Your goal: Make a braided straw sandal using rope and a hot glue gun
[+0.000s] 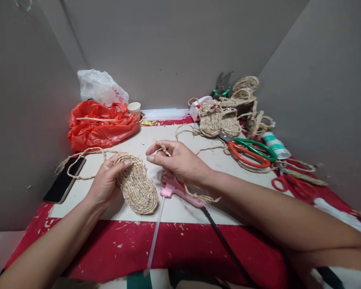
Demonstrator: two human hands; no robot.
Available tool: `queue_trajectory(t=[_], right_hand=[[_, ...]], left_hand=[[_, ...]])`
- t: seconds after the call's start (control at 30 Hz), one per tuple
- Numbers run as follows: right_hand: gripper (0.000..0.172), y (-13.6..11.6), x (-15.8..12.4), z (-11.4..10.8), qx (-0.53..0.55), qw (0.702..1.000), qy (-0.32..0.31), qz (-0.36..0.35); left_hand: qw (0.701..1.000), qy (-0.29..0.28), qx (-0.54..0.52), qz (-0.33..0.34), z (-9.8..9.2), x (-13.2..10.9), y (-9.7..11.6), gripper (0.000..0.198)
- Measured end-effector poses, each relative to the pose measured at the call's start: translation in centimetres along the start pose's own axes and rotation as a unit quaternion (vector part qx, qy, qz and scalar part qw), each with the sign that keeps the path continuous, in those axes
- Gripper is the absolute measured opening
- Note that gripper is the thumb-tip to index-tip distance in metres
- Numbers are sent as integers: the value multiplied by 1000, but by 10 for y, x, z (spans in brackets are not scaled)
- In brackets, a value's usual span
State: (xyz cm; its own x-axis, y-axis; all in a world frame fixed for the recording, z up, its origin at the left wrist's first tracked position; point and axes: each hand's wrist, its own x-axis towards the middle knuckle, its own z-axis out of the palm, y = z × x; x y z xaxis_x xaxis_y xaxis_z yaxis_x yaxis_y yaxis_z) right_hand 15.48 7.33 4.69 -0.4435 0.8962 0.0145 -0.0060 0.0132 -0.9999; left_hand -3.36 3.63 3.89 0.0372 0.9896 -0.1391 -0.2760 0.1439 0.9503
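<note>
My left hand grips a woven straw sole by its upper left edge, thumb on top and fingers behind. The sole is tilted, its braided rows facing me. A loose braid trails from it to the left. Between the thumb and fingers of my right hand is a straw braid, whose frayed end hangs below the palm. Under that hand a pink glue gun lies on the white board, with a clear glue stick sticking out of it and a black cord.
A phone lies left. Behind are a red plastic bag, a paper cup and glue sticks. At right are small straw shoes, green-and-orange scissors, red scissors and pliers.
</note>
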Motion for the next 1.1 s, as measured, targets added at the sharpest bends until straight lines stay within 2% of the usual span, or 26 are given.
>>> queue_trajectory(t=[0.2, 0.4, 0.6, 1.1], right_hand=[[14, 7, -1, 5, -12, 999, -26, 36], [5, 10, -5, 9, 4, 995, -55, 78], [8, 9, -9, 13, 2, 991, -83, 101], [12, 7, -11, 15, 32, 990, -109, 88]], left_hand=[[998, -52, 5, -35, -2, -1, -11, 13], [993, -85, -15, -74, -7, -5, -17, 20], [993, -68, 11, -99, -7, -7, -17, 19], [993, -47, 87, -61, -6, -10, -16, 15]])
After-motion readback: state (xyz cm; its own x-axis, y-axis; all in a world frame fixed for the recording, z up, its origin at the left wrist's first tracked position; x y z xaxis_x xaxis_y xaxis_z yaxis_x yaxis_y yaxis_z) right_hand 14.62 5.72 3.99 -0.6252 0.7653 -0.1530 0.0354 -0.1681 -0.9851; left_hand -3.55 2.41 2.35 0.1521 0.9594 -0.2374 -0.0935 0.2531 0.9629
